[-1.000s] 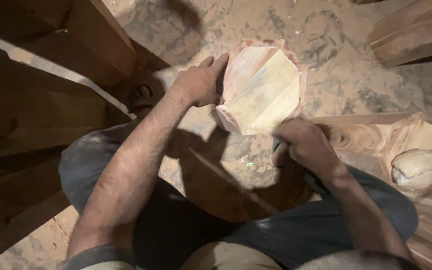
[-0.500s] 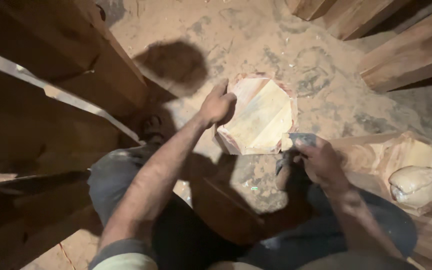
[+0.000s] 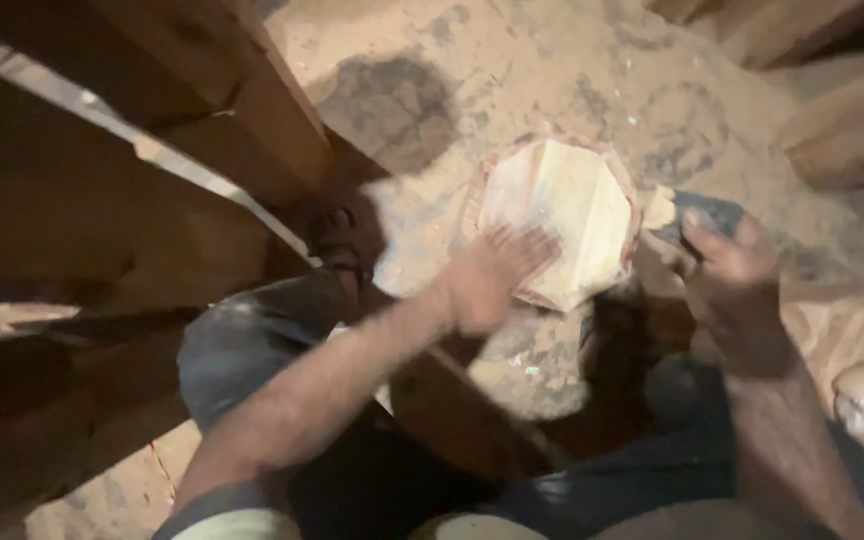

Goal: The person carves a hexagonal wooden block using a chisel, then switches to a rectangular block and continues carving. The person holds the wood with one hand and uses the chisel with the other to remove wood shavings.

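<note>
Left hand (image 3: 487, 280) flat, fingers spread, palm pressing lower left of pale octagonal wood block (image 3: 564, 215). Right hand (image 3: 732, 265) clamped round dark sanding pad (image 3: 704, 213), touching block's right edge. Block face up on sandy floor (image 3: 512, 70), between hands, no clear long axis

Left hand (image 3: 487, 280) on pale wooden block (image 3: 562, 215), right hand (image 3: 727, 265) gripping dark tool (image 3: 707, 212) — sandy floor (image 3: 552, 70)

We look down on a sandy, dust-covered floor (image 3: 552, 70), pale tan and scuffed, with a dark shadow patch (image 3: 392, 110) on it. Dark wooden beams (image 3: 102, 200) slant across the left, and more timber pieces (image 3: 842, 140) lie at the upper right. Warm, dim light falls overall.
</note>
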`<state>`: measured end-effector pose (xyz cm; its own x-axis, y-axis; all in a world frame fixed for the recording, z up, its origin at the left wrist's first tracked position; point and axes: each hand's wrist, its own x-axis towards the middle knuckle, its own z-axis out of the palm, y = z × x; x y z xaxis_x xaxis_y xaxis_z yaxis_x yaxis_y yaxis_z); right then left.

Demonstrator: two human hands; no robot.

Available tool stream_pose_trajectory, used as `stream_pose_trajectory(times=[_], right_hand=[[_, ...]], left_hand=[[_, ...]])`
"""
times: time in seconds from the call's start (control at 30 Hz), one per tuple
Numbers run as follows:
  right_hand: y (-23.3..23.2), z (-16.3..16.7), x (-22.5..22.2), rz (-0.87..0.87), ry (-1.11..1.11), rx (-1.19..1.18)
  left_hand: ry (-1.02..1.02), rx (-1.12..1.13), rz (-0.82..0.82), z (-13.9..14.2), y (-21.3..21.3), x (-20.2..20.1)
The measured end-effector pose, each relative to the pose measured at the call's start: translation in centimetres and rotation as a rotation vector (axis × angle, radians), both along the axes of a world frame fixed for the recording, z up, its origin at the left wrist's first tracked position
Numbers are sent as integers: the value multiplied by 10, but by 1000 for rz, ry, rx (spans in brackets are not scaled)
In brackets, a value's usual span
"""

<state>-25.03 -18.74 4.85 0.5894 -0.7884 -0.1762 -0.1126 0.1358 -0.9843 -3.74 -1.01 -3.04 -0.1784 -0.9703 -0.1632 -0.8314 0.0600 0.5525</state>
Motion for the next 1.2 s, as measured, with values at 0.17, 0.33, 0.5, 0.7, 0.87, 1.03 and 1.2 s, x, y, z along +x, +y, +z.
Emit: stream_pose_trajectory(times=[0.17, 0.33, 0.5, 0.7, 0.87, 1.03, 1.2], right_hand=[[6, 16, -7, 149, 273, -721], [6, 18, -15, -124, -102, 169], [7, 15, -23, 127, 309, -630], [15, -13, -50, 120, 527, -460], [21, -42, -53, 536, 294, -1029], [26, -52, -41, 620, 232, -1062], [31, -46, -43, 686, 382, -1069]], left_hand=[[-297, 80, 1059, 10, -19, 150], [-287, -272, 485, 14, -30, 96], [-219, 60, 89, 32, -30, 43], [-388, 294, 498, 22, -30, 102], [-344, 241, 236, 16, -31, 77], [-385, 182, 224, 26, -37, 74], [-345, 170, 232, 23, -40, 69]])
